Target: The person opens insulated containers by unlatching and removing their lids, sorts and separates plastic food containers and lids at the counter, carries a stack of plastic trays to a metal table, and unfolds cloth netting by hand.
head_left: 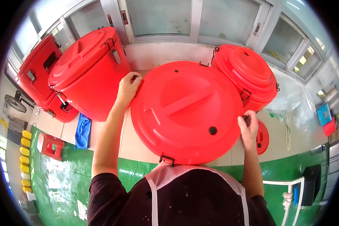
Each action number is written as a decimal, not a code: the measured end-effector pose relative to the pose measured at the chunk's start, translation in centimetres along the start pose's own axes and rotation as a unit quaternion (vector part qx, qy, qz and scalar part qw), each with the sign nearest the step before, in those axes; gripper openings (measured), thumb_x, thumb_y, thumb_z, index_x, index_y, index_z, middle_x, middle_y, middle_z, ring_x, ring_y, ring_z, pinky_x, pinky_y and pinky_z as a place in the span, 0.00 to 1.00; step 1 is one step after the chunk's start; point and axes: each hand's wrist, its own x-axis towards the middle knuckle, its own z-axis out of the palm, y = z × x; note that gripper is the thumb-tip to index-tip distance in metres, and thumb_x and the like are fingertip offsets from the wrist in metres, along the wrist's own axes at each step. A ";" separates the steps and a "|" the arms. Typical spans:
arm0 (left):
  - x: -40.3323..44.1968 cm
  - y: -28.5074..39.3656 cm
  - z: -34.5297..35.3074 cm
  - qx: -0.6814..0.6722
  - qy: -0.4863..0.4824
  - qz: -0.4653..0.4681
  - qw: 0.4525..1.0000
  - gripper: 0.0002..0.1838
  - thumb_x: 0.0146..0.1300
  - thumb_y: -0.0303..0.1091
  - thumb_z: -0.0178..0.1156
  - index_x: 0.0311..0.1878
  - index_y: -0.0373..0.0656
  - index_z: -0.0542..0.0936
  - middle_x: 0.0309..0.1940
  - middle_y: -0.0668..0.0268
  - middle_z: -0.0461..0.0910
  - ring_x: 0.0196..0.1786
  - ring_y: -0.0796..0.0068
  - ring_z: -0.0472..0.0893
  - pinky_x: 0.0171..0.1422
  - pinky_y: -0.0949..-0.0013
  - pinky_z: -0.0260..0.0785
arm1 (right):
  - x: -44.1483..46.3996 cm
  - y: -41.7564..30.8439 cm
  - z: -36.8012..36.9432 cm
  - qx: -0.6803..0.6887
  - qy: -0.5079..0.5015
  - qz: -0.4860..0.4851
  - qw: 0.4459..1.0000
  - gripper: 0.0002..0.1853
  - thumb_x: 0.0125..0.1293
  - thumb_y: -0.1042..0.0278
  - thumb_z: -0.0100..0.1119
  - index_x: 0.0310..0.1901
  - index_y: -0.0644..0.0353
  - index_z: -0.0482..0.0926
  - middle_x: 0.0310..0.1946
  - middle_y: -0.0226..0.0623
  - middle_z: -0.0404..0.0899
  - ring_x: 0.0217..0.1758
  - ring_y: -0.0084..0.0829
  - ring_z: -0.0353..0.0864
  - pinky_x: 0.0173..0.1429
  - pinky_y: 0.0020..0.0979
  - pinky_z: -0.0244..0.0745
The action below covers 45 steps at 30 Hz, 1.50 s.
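A large round red lid point(190, 132) tops the red container in front of me. It has a raised bar, two black plugs and metal clasps at its rim. At the lid's left edge is my left hand point(130, 87), its fingers curled round a dark clasp. My right hand point(249, 130) is at the right edge, with its fingers bent round a dark part that is mostly hidden. A front clasp point(167, 160) hangs at the rim near my apron, with no hand on it.
More red containers stand at the left point(98, 75) and back right point(248, 75). A blue cloth point(83, 131) hangs over the ledge. A red stool point(51, 146) stands on the green floor. A small red lid point(262, 137) lies right, near clear plastic point(293, 100).
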 end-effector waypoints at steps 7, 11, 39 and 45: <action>-0.1 -9.7 -2.3 0.202 0.162 -0.059 0.964 0.16 0.62 0.36 0.53 0.50 0.39 0.77 0.44 0.58 0.80 0.50 0.68 0.78 0.55 0.65 0.69 | -4.3 9.8 -3.8 0.207 0.209 0.265 0.918 0.09 0.63 0.72 0.50 0.45 0.62 0.72 0.41 0.35 0.75 0.44 0.27 0.74 0.48 0.26 0.71; 2.8 -1.3 -0.3 0.033 0.066 0.057 0.996 0.21 0.63 0.43 0.54 0.53 0.38 0.75 0.47 0.54 0.79 0.50 0.62 0.78 0.55 0.66 0.68 | -2.4 2.2 -2.9 0.131 0.134 0.175 0.966 0.20 0.64 0.68 0.51 0.57 0.65 0.68 0.53 0.40 0.71 0.57 0.33 0.69 0.60 0.31 0.65; 7.6 -3.9 0.1 -0.095 -0.331 -0.246 0.906 0.33 0.65 0.60 0.45 0.57 0.40 0.73 0.53 0.58 0.75 0.51 0.64 0.75 0.59 0.60 0.64 | 2.8 -11.5 9.3 -0.311 -0.376 -0.286 0.825 0.35 0.57 0.46 0.58 0.64 0.51 0.63 0.62 0.39 0.64 0.69 0.44 0.55 0.68 0.56 0.48; 11.0 -4.4 3.7 -0.043 -0.376 -0.266 0.886 0.31 0.64 0.59 0.47 0.56 0.40 0.74 0.52 0.59 0.75 0.50 0.66 0.75 0.58 0.61 0.64 | 3.0 -11.8 9.5 -0.321 -0.370 -0.276 0.827 0.35 0.56 0.47 0.58 0.64 0.50 0.63 0.61 0.39 0.65 0.68 0.43 0.56 0.68 0.55 0.50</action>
